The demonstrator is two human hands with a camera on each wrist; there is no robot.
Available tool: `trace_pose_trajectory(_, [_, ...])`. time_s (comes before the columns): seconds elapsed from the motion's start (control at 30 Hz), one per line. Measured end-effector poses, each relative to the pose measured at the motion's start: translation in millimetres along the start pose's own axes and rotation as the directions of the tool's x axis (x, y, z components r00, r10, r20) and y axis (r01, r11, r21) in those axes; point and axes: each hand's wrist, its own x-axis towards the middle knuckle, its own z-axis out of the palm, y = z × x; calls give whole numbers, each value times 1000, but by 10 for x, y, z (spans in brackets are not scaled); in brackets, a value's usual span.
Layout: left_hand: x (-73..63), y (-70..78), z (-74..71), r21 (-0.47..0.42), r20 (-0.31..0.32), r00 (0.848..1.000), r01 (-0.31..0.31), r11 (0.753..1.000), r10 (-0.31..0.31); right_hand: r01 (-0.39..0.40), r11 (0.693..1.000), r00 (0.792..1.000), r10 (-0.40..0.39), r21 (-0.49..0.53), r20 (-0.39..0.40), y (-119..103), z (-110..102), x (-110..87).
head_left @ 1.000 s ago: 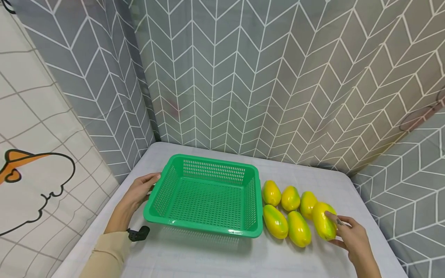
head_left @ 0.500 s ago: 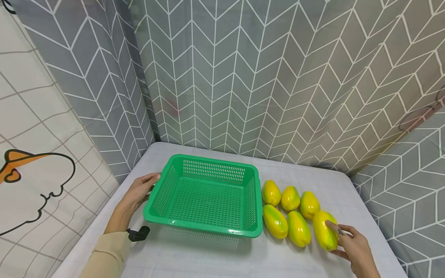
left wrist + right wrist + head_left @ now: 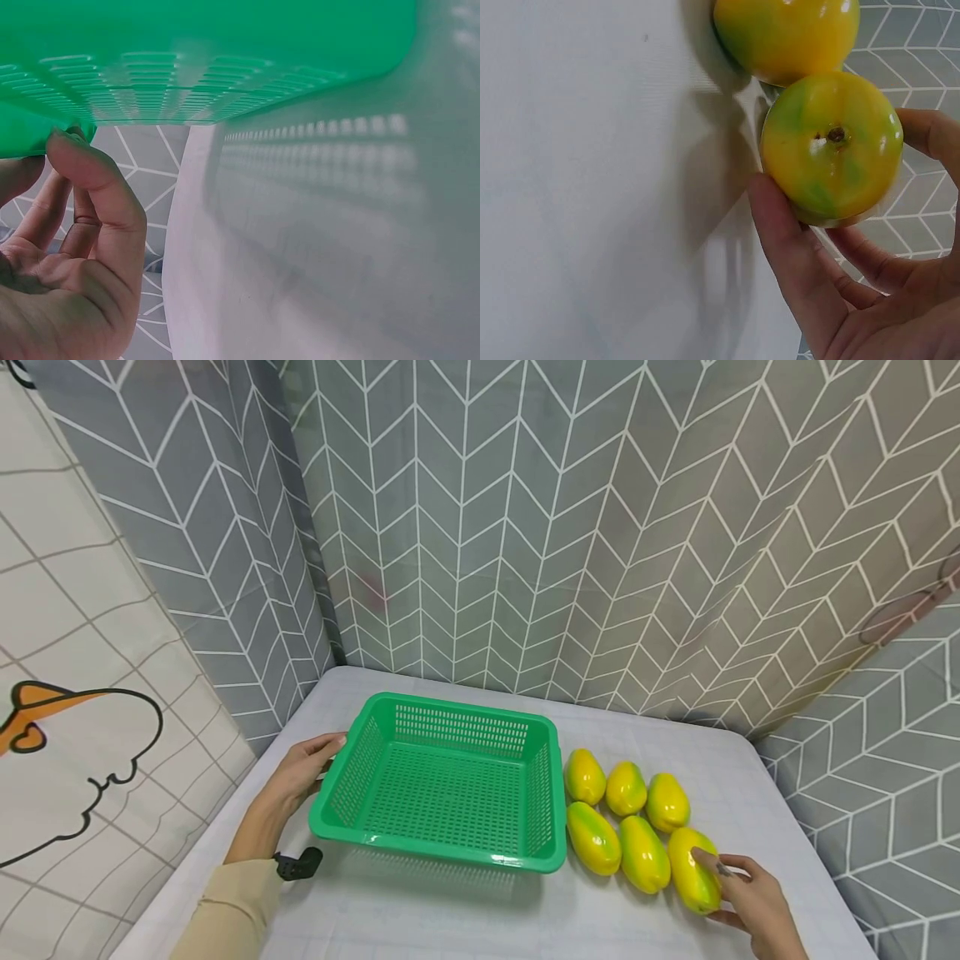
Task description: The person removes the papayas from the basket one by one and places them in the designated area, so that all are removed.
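In the head view, my left hand point(image 3: 298, 770) grips the left rim of a green plastic basket point(image 3: 450, 857), which has slotted walls and nothing inside. The left wrist view shows thumb and fingers at the basket's edge point(image 3: 150, 75) from below. To the right, my right hand point(image 3: 759, 906) holds a glossy yellow-green papaya point(image 3: 688, 878), thumb over its top and fingers along its far side. Its stem end faces the camera in the right wrist view, with a fingertip point(image 3: 769, 199) low against it, close to the tablecloth. Beside it lies another papaya point(image 3: 645, 856).
Several more papayas lie in two rows right of the basket, among them one by its wall point(image 3: 594, 839) and one at the back point(image 3: 667, 802). A white cloth covers the table point(image 3: 405, 927). Patterned grey curtains point(image 3: 480, 527) stand behind and at the sides.
My right hand has brought its papaya nearer to me, then left, into the end of the front row. The left hand and basket have stayed put.
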Motion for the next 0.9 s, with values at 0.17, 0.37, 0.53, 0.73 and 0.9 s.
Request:
trace_pose_trajectory(0.17, [3,16,3,-7,9,1000,-2,1000,2,-5,1000,1000,5,-24,-10,15,33,15])
trace_pose_trajectory(0.37, [1,30,6,1,9,1000,-4,1000,4,-40,998,999,39,-55,-35,11,77,26])
trace_pose_trajectory(0.53, [-7,31,15,0,6,1000,3,1000,-3,-51,996,998,48,-67,-43,0,95,29])
trace_pose_trajectory(0.73, [-16,16,17,0,1,1000,6,1000,-6,-46,996,999,45,-79,-13,-6,84,37])
trace_pose_trajectory(0.9, [-13,7,14,15,-11,1000,1,1000,-1,0,992,999,7,-124,51,-5,37,33])
